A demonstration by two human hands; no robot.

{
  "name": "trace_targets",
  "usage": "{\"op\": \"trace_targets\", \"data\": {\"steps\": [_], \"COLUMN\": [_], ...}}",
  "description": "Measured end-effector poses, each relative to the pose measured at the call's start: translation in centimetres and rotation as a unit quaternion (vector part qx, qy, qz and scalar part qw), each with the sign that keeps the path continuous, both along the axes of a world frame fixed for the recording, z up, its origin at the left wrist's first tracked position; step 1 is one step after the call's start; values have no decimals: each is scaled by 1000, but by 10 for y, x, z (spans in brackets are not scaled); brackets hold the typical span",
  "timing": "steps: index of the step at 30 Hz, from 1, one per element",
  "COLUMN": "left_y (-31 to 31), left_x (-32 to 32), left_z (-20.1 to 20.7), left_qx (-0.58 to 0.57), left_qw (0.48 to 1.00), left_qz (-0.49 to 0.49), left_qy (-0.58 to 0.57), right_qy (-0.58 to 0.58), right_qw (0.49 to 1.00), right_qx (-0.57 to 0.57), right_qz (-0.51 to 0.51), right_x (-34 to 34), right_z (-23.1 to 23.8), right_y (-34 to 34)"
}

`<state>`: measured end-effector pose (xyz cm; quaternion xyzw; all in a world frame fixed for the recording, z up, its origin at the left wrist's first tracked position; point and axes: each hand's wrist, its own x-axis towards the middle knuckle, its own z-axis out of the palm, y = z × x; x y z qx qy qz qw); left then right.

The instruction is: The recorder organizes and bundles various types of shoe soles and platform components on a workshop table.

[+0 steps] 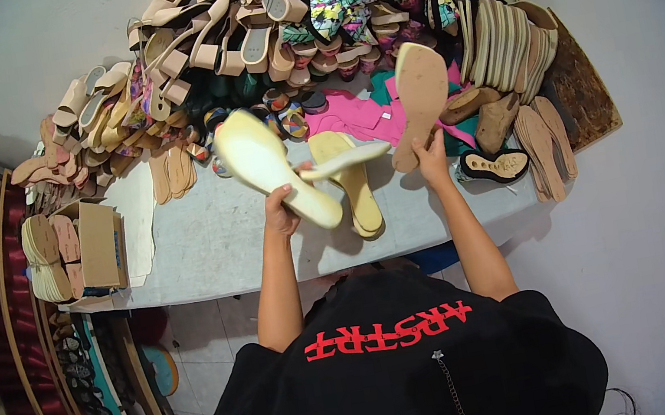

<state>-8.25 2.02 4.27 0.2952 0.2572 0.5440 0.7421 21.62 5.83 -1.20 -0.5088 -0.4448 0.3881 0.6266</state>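
Between the thumb and fingers of my left hand [282,213] is a large white shoe sole [271,165], raised above the table and tilted. A second pale sole [355,157], seen nearly edge-on, sticks out to the right from behind that hand's fingers. My right hand [433,162] grips the narrow end of a tan insole [423,91], its broad end pointing up and away. Below and between the hands, yellowish soles [362,202] lie on the table, partly covered by the second pale sole. Most fingers of both hands are hidden behind what they hold.
Piled sandals [208,39] line the table's [190,249] back. Pink fabric [357,120], wooden shoe lasts [497,124] and a patterned sandal piece [494,166] lie around the right hand. Stacked soles [504,47] stand far right; a cardboard box [97,247] sits left.
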Motion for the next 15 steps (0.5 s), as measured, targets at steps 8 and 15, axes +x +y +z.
{"op": "trace_targets", "data": {"steps": [8, 15], "left_y": [-16, -13], "left_x": [14, 17], "left_z": [6, -23], "left_qx": [-17, -59], "left_qw": [962, 958], "left_qz": [-211, -170], "left_qy": [173, 223], "right_qy": [-26, -59], "right_qw": [978, 969], "right_qx": [-203, -240], "right_qz": [-45, -27], "right_x": [20, -7], "right_z": [-26, -42], "right_y": [-19, -42]}}
